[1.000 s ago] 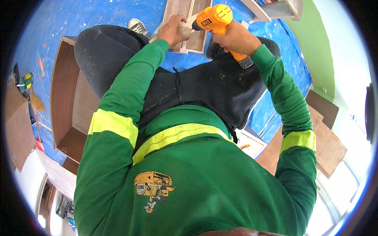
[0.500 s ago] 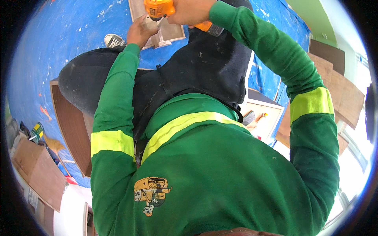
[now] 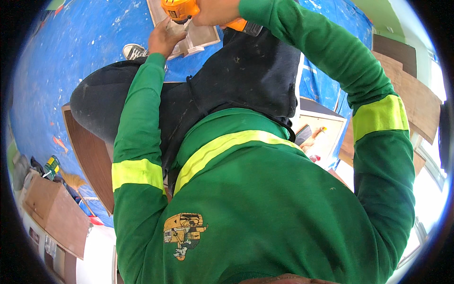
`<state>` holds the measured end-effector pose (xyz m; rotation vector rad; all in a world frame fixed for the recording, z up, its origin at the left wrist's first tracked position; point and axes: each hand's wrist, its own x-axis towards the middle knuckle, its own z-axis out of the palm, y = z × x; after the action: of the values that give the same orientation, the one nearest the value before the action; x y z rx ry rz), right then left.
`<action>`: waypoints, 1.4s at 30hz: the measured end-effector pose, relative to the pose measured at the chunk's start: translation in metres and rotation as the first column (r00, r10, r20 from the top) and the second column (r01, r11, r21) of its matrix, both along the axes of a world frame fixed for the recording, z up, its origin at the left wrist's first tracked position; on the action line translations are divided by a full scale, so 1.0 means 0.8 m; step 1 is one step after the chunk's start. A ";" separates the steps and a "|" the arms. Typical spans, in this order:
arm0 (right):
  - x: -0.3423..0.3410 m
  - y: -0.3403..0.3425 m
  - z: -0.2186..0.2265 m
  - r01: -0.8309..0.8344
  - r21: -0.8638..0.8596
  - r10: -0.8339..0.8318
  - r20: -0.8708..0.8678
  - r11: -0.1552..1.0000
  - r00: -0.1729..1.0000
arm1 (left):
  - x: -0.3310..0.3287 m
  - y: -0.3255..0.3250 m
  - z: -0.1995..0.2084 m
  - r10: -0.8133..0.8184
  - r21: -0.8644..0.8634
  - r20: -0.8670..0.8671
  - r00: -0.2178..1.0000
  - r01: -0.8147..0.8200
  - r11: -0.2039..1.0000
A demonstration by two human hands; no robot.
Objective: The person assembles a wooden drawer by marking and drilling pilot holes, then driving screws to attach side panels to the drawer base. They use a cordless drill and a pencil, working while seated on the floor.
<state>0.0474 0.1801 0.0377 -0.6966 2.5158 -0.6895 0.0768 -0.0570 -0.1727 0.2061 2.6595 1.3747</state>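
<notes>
At the top edge of the view, my right hand is wrapped round the grip of an orange cordless drill. Its dark chuck points down and left, close to my left fingers. My left hand is closed beside the chuck, over a shallow wooden tray-like piece with raised edges. What the left fingers pinch, if anything, is hidden. A narrow light strip stands at the near end of the wooden piece. The drill's tip cannot be made out.
Blue plastic sheeting covers the floor. A brown wooden cabinet lies by my left knee. A light wooden box with tools is at my right hip. A broom lies far left; boards stand at right.
The drill and both hands have shifted slightly left and up in the view. My left fingers have moved in closer under the chuck; the drill remains in my right hand.
</notes>
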 end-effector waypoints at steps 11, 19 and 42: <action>-0.006 -0.001 0.007 -0.002 0.088 -0.004 0.072 0.996 0.997 | -0.003 0.004 0.003 0.002 -0.096 0.006 1.000 -0.001 0.995; -0.006 -0.004 0.007 -0.020 0.127 0.010 0.077 0.992 0.997 | 0.000 0.005 0.008 0.004 -0.062 0.041 0.999 -0.002 0.998; -0.013 -0.011 -0.006 -0.068 0.145 0.063 0.043 0.987 0.997 | -0.001 -0.002 0.009 -0.022 -0.077 0.046 0.999 0.025 0.997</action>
<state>0.0367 0.1710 0.0332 -0.7034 2.4672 -0.4849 0.0763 -0.0586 -0.1654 0.1945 2.6581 1.2515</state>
